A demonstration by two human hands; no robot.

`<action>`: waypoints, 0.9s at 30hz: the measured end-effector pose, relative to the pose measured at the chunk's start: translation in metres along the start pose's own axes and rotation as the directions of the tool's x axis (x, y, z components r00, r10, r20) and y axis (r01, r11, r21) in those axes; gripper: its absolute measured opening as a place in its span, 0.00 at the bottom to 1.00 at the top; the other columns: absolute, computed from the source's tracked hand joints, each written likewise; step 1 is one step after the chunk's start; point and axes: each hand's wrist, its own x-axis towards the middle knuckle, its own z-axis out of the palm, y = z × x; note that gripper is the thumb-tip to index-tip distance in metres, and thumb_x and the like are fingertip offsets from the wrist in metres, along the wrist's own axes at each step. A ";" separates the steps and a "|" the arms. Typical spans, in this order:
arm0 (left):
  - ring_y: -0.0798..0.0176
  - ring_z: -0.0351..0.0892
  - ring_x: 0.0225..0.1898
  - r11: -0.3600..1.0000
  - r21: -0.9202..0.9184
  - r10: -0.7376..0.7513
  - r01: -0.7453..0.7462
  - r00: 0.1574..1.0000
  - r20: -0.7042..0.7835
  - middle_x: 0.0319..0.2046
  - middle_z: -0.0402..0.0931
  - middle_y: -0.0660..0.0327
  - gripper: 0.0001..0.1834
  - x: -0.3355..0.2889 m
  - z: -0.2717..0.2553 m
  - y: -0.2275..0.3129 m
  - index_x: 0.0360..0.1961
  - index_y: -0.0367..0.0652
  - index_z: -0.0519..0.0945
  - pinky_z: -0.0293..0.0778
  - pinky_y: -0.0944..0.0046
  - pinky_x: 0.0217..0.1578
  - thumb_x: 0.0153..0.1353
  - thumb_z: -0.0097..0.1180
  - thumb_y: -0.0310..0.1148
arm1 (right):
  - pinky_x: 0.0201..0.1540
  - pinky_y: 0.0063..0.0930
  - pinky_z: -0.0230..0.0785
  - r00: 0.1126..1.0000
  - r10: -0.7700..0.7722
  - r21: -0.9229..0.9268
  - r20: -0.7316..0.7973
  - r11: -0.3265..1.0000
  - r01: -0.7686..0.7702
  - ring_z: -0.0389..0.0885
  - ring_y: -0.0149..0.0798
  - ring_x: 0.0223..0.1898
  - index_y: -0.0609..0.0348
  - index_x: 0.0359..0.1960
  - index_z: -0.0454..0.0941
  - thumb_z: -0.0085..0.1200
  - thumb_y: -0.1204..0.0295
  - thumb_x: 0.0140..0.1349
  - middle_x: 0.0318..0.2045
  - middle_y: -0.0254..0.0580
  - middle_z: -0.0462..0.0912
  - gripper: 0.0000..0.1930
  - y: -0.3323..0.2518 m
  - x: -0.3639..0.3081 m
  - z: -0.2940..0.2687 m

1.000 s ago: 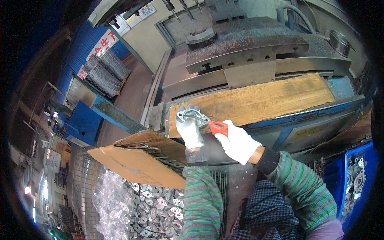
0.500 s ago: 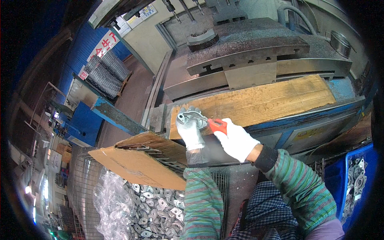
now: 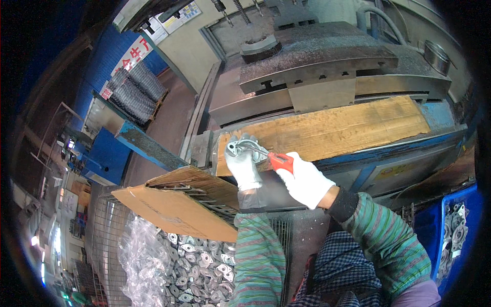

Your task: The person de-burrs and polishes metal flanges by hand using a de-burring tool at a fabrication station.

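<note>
My gloved left hand (image 3: 243,169) is closed round a grey cast metal flange part (image 3: 248,145), held over the left end of a cardboard sheet (image 3: 332,128). My right hand (image 3: 310,183), also in a white glove, grips a red-handled tool (image 3: 281,161). The thin metal shaft of that tool reaches left to the flange part and seems to touch it. I cannot make out the shape of its tip, which lies against the part.
Below left, a wire basket (image 3: 105,240) holds many similar castings (image 3: 199,266), clear plastic film (image 3: 143,256) and a cardboard flap (image 3: 174,210). At right is a blue bin (image 3: 434,225) with more castings. Beyond the cardboard stands a drilling machine's steel table (image 3: 317,61) with drill bits above.
The red-handled tool and my right hand have shifted slightly right and down, drawing back a little from the flange part. My left hand stays almost where it was.
</note>
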 end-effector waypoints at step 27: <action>0.53 0.77 0.39 0.999 0.050 -0.008 0.012 0.998 -0.069 0.43 0.72 0.45 0.26 0.002 0.001 0.000 0.53 0.32 0.61 0.76 0.60 0.39 0.51 0.46 0.13 | 0.32 0.38 0.69 0.998 0.060 0.022 0.016 0.998 -0.061 0.76 0.57 0.29 0.66 0.45 0.62 0.46 0.66 0.59 0.26 0.59 0.76 0.17 -0.002 0.006 -0.001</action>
